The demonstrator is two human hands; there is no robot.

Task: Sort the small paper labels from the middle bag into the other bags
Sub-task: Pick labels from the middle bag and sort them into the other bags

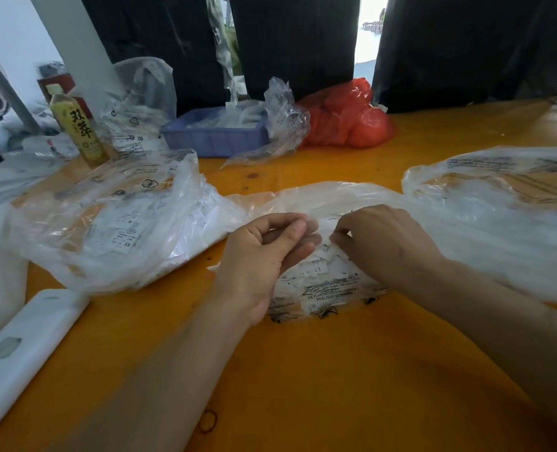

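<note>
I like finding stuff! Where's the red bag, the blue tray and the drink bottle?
red bag (pixel 352 117): head view, its crinkled middle.
blue tray (pixel 212 138): head view, its front wall.
drink bottle (pixel 78 128): head view, its label.

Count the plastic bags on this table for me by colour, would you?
Clear bags: 5, namely the middle bag, the left bag, the right bag, one crumpled by the blue tray, and one behind the bottle.
Red bags: 1.
Total: 6
</note>
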